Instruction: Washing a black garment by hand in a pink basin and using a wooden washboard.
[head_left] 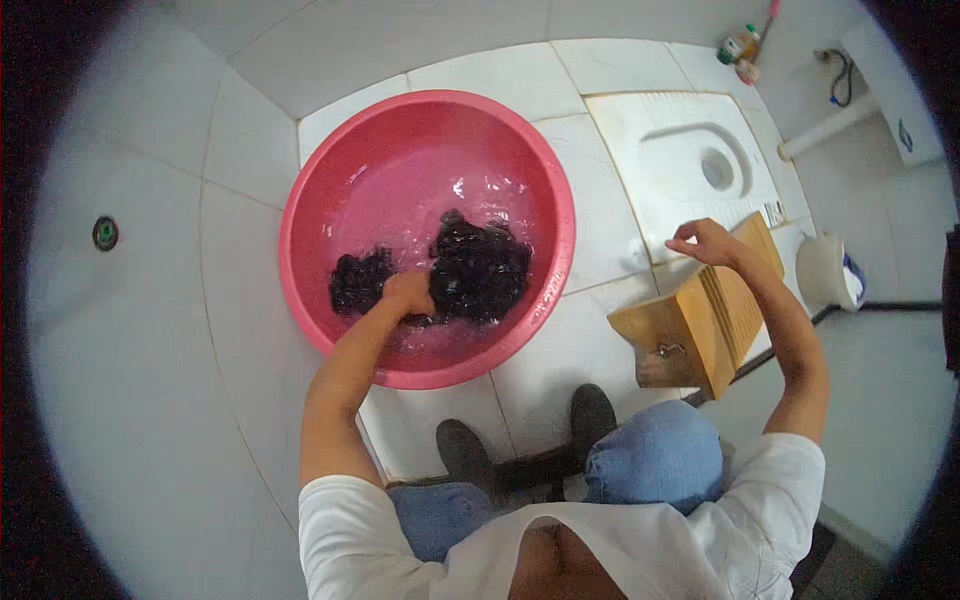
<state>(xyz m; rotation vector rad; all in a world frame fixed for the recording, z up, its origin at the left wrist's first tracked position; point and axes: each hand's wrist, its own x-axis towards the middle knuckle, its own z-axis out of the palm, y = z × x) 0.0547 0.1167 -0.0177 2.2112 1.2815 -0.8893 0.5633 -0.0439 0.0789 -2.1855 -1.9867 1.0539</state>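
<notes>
In the round pink tub (428,380), black wet cloth (482,270) lies bunched in shallow water, with a smaller bunch to its left. My left hand (408,293) reaches into the water between the two bunches, its fingers closed on the cloth and partly hidden by it. On the right, my right hand (706,243) hangs in the air above the far part of a wooden washboard (722,318). Its fingers are loosely bent with the tips apart, and nothing shows in them. The ribbed board rests tilted, with a small metal fitting on its near side.
Beyond the washboard a white squat toilet (690,150) is set into the tiled floor. A white bucket (822,270) stands at the right, and bottles (740,45) sit in the far right corner. A tiled wall (250,130) rises close to the tub's left. My dark shoes (466,452) are near the tub.
</notes>
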